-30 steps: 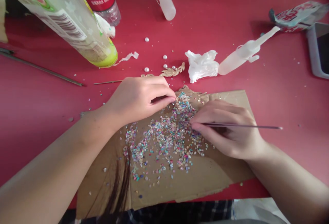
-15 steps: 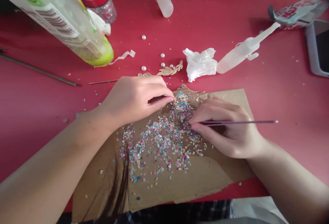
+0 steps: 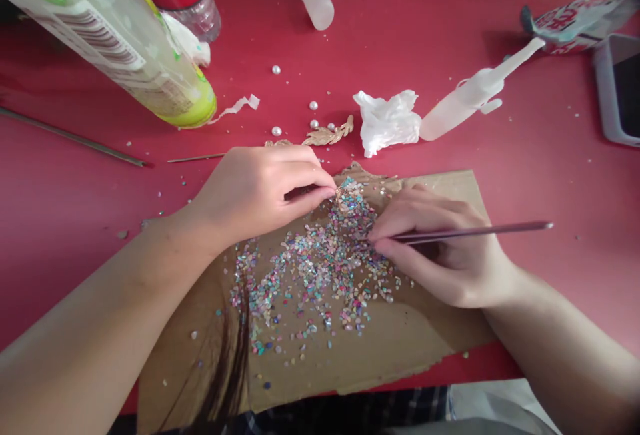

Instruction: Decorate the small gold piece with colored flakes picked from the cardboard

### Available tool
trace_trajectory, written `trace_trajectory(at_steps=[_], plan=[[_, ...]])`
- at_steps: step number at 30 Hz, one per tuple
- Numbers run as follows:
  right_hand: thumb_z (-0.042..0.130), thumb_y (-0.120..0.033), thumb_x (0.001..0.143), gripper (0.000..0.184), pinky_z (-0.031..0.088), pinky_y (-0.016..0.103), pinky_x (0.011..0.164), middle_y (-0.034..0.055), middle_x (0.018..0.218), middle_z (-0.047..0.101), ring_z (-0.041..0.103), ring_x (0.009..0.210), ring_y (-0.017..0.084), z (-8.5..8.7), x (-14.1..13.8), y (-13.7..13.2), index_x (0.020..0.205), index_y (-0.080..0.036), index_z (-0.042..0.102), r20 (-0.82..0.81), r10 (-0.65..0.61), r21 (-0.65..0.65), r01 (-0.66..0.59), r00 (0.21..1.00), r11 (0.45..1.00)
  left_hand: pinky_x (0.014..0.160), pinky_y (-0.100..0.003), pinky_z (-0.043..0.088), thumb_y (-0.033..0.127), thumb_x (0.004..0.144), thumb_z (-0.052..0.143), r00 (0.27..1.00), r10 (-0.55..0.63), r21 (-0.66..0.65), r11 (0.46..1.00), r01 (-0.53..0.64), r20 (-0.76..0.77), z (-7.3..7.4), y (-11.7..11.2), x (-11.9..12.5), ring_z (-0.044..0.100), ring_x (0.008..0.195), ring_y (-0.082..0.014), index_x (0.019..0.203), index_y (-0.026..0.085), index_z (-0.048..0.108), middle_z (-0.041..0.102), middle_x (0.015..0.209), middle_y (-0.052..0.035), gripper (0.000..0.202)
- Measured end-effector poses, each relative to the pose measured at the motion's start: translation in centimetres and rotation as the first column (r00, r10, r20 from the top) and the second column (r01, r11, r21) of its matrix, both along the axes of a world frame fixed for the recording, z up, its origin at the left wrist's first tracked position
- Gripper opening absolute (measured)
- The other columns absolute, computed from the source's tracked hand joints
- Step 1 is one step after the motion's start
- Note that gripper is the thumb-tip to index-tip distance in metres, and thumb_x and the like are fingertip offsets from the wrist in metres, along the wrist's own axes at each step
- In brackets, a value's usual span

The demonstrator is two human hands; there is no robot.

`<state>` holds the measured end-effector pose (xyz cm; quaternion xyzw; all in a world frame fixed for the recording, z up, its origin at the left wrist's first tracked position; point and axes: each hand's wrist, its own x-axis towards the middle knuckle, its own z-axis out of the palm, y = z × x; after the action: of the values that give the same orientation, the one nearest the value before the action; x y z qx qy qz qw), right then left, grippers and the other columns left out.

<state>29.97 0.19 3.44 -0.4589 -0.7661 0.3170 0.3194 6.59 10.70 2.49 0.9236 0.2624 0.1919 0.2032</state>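
Note:
My left hand (image 3: 265,185) is closed in a pinch on a small gold-coloured ornament (image 3: 339,193), whose full shape I cannot make out. It hovers at the upper edge of a scatter of multicoloured shell-like chips (image 3: 320,265). These lie spread over a sheet of brown cardboard (image 3: 400,342). Opposite, my right hand (image 3: 445,248) grips slim metal tweezers (image 3: 505,229); their back end sticks out to the right. The tips are hidden by the fingers, close above the chips. Strands of dark hair (image 3: 235,362) hang over the lower left of the cardboard.
Beyond my hands are a gold leaf piece (image 3: 330,134), several pearl beads (image 3: 313,105), crumpled tissue (image 3: 387,122) and two squeeze bottles (image 3: 457,105). Drink bottles (image 3: 180,95) stand at upper left, near a thin rod (image 3: 75,135). A wrapper (image 3: 575,18) and plastic box (image 3: 607,95) sit far right.
The back end of the tweezers has tilted slightly upward and swung a little to the right. The left hand keeps its pinch, and the whole view has shifted slightly.

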Motion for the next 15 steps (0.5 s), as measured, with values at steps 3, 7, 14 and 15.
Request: trace_trajectory(at_steps=[3,7,14,15], plan=[[0.062,-0.018,0.091,0.011,0.039,0.035,0.069,-0.0026,0.070,0.066,0.055,0.064,0.013,0.07,0.05,0.03,0.082,-0.023,0.064,0.055,-0.026,0.027,0.024,0.998,0.999,0.080,-0.026,0.051,0.037,0.099,0.053,1.000,0.000,-0.002,1.000,0.000,0.002,-0.05,0.04,0.07,0.071,0.093,-0.0143,0.094,0.026,0.074,0.076,0.099,0.0013,0.024],[0.061,-0.018,0.091,0.013,0.040,0.035,0.065,-0.0009,0.070,0.065,0.055,0.063,0.015,0.15,0.14,0.05,0.079,-0.023,0.062,0.001,-0.131,0.024,0.131,0.991,0.991,0.080,-0.026,0.051,0.038,0.099,0.053,1.000,0.003,-0.014,1.000,-0.003,-0.009,-0.04,0.04,0.14,0.071,0.094,-0.0147,0.094,0.027,0.074,0.076,0.099,0.0010,0.025],[0.063,-0.020,0.091,0.010,0.039,0.036,0.070,-0.0025,0.070,0.066,0.056,0.064,0.014,-0.06,0.18,0.02,0.082,-0.023,0.065,0.067,-0.165,0.065,0.161,0.984,0.985,0.080,-0.027,0.052,0.038,0.099,0.053,1.000,0.002,-0.011,1.000,-0.002,-0.002,-0.11,0.08,0.03,0.071,0.093,-0.0140,0.094,0.027,0.074,0.076,0.099,0.0014,0.024],[0.063,-0.020,0.091,0.011,0.039,0.036,0.069,-0.0021,0.070,0.065,0.055,0.064,0.014,-0.09,0.24,0.00,0.081,-0.023,0.064,0.050,-0.213,0.061,0.209,0.976,0.976,0.079,-0.027,0.052,0.038,0.099,0.053,1.000,0.001,-0.009,1.000,-0.001,-0.001,-0.13,0.08,0.01,0.071,0.093,-0.0139,0.093,0.026,0.074,0.076,0.099,0.0015,0.024]])
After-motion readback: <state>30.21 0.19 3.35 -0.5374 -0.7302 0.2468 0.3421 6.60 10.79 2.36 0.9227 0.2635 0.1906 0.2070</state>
